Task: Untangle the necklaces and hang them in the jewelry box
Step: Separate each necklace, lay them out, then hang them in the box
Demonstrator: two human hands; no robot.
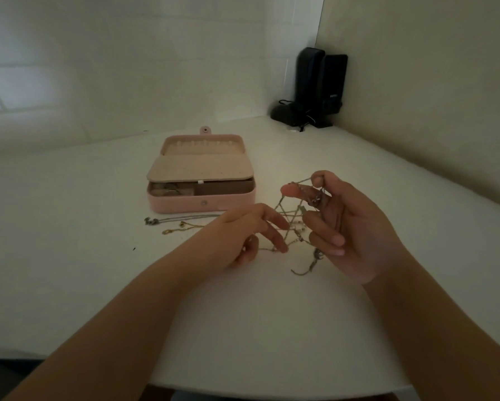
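We are stretching the tangled necklaces (290, 224) between both hands: our right hand (347, 227) is pinching the upper strands, our left hand (243, 235) is pinching lower ones; the jewelry box (199, 175) is lying beyond the left hand, nearer it.

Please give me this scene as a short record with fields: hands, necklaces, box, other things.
left hand: pinches the tangled chains
right hand: holds the tangle up, chains looped over its fingers
loose necklaces: two lie on the table, in front of the box
jewelry box: pink, open, hooks in lid look bare
far corner: black speakers
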